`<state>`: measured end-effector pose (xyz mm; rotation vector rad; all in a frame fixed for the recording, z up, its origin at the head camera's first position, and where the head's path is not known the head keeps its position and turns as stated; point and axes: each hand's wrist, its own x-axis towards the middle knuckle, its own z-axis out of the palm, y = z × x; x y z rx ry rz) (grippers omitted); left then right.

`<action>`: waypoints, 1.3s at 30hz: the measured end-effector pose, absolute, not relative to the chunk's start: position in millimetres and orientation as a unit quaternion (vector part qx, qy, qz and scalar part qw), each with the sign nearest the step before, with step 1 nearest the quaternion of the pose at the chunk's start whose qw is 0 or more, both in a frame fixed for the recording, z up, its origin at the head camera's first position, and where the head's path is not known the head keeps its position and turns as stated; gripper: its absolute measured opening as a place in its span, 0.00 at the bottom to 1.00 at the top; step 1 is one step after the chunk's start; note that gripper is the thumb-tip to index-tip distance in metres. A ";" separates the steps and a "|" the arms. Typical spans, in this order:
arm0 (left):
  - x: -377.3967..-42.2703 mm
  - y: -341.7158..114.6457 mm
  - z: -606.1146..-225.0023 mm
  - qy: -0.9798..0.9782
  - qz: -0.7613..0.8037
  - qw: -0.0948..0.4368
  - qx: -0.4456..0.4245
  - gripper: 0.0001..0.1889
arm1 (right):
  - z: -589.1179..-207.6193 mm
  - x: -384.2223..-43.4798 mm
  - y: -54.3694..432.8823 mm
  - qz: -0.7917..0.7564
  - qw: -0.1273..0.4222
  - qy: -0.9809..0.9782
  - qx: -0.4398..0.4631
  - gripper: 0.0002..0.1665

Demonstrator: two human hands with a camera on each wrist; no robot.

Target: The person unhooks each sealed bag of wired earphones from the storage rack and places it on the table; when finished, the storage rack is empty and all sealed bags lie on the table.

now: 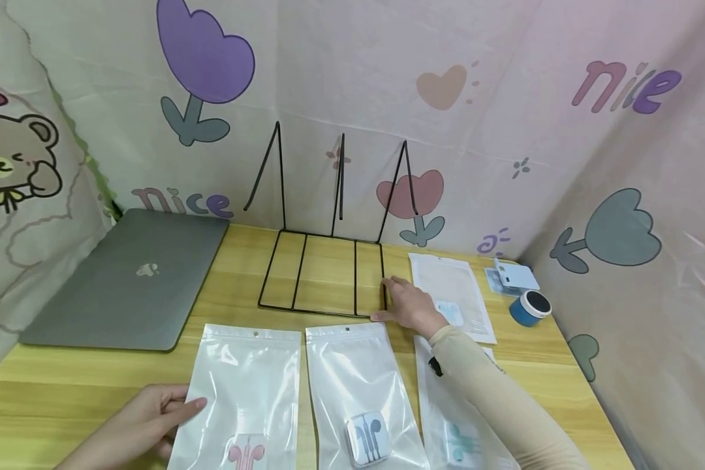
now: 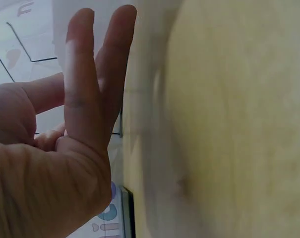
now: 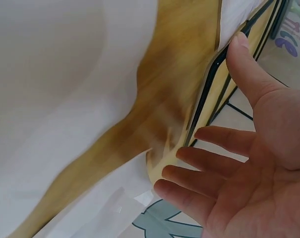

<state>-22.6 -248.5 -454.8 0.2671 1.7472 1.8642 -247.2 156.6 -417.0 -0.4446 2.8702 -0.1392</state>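
My left hand (image 1: 147, 418) is at the left edge of a white zip pouch (image 1: 249, 372) holding pink-corded earphones (image 1: 247, 452). Its thumb lies on the pouch's top face and its fingers go under the edge, pinching it. At the front right corner of a black wire rack (image 1: 324, 309) is my right hand (image 1: 410, 305), thumb by the front wire and fingertips at the side wire. In the right wrist view those fingers (image 3: 209, 166) are spread and nearly straight. The rack stands on its grid base, bent prongs rising at the back.
A middle pouch (image 1: 352, 365) holds boxed earphones (image 1: 368, 438); my right forearm crosses another pouch (image 1: 431, 405). Beyond lies a further pouch (image 1: 446, 277), near a blue jar (image 1: 529, 309) and a small pale blue item (image 1: 516, 275). A grey laptop (image 1: 129, 281) sits left.
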 end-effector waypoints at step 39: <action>-57.9 -230.9 -392.5 0.955 0.276 0.095 0.059 0.19 | -416.4 -245.2 159.2 -0.034 0.106 0.979 -0.168 0.58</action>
